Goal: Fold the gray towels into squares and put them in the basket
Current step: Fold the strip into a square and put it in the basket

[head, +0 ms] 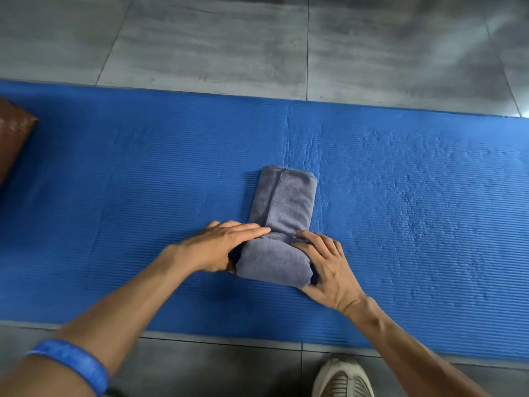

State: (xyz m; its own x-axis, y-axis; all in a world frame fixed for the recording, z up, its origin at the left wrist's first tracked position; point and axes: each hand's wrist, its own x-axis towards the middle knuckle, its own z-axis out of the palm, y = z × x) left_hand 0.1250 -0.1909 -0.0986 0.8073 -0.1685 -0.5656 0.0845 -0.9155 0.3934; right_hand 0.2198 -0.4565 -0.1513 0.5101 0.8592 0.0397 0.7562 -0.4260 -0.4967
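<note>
Blue mat [400, 196] on floor [200, 53]; towel [283, 202] atop

- No legible text, label, brand, number or sign found anywhere in the head view.
- Blue wristband [73, 361], at seven o'clock in the view: surface carries no readable marking.
</note>
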